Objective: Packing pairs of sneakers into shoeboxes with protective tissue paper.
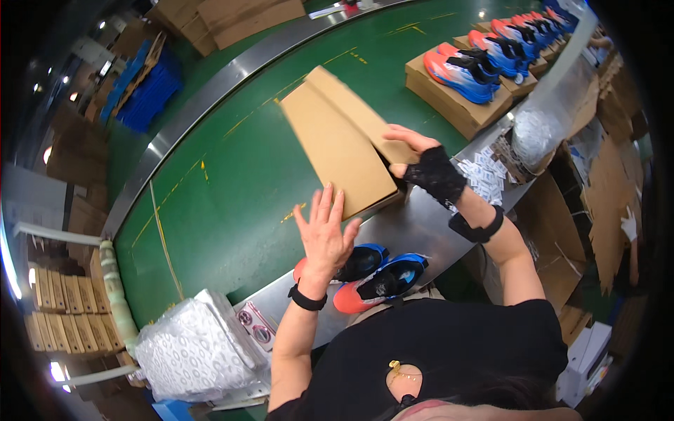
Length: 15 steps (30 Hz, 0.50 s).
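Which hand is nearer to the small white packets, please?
Right. The right hand is just left of the packets, at the cardboard box; the left hand is farther left, near the same box.

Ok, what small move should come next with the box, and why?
Perhaps open the brown box wider with the right hand: a dark gap shows beside that hand, and the left hand, near the box, could steady it.

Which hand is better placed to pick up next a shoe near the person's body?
Probably the left hand: its fingers are spread, close to the shoes; the right hand holds the box, farther away.
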Each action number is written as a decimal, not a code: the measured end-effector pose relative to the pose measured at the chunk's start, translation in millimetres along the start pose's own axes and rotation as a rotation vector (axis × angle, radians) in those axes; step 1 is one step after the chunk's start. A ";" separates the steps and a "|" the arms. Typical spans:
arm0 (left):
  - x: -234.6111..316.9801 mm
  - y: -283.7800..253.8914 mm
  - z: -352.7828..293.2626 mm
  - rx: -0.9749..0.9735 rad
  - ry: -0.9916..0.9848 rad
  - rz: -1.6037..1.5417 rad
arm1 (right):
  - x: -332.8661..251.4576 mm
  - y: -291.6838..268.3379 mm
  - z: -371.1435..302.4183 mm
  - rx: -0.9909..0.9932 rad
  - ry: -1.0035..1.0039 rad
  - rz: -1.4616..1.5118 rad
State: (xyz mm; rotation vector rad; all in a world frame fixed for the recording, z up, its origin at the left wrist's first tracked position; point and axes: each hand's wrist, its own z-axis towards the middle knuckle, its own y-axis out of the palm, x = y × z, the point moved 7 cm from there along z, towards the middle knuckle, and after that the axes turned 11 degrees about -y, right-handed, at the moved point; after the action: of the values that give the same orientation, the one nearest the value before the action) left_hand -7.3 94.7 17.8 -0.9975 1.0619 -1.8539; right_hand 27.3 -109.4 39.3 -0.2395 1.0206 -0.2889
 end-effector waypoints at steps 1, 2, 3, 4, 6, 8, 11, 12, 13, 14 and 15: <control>-7.6 14.5 -9.6 -0.107 -0.056 -0.048 | -0.6 -1.2 -5.9 0.000 -0.005 -0.119; -19.8 30.9 -19.7 -0.206 -0.108 -0.093 | -0.1 -3.0 -6.9 0.008 -0.018 -0.235; -49.3 74.3 -49.6 -0.454 -0.175 -0.133 | 5.6 -8.2 -7.5 0.086 -0.110 -0.267; -65.8 78.8 -70.1 -0.447 -0.190 -0.126 | 3.4 -19.3 -4.1 0.180 -0.091 -0.309; -126.4 89.6 -85.3 -0.506 -0.724 -0.679 | -1.7 -16.1 7.7 0.191 -0.153 -0.263; -84.4 14.5 -44.9 -0.184 -0.510 -0.577 | -22.0 -0.5 1.2 0.132 -0.197 -0.328; 2.5 -47.7 17.6 0.086 -0.080 -0.260 | -15.7 36.4 -7.1 0.039 -0.338 -0.371; 25.7 -42.0 22.0 -0.024 0.093 -0.051 | -17.3 43.5 -6.8 0.014 -0.313 -0.293; 4.9 -22.6 17.4 -0.043 0.028 0.005 | -29.5 40.1 3.9 0.027 -0.348 -0.248; -23.2 7.3 8.4 -0.058 -0.035 0.056 | -28.4 31.1 11.8 0.044 -0.362 -0.297; -57.3 14.5 2.4 -0.068 -0.095 -0.046 | -16.1 8.6 24.6 0.055 -0.259 -0.149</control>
State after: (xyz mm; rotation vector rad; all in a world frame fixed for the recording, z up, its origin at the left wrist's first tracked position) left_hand 21.3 139.2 -8.7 -1.1472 1.0594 -1.7982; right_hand 41.7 -94.3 61.7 -0.2958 0.7395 -0.4099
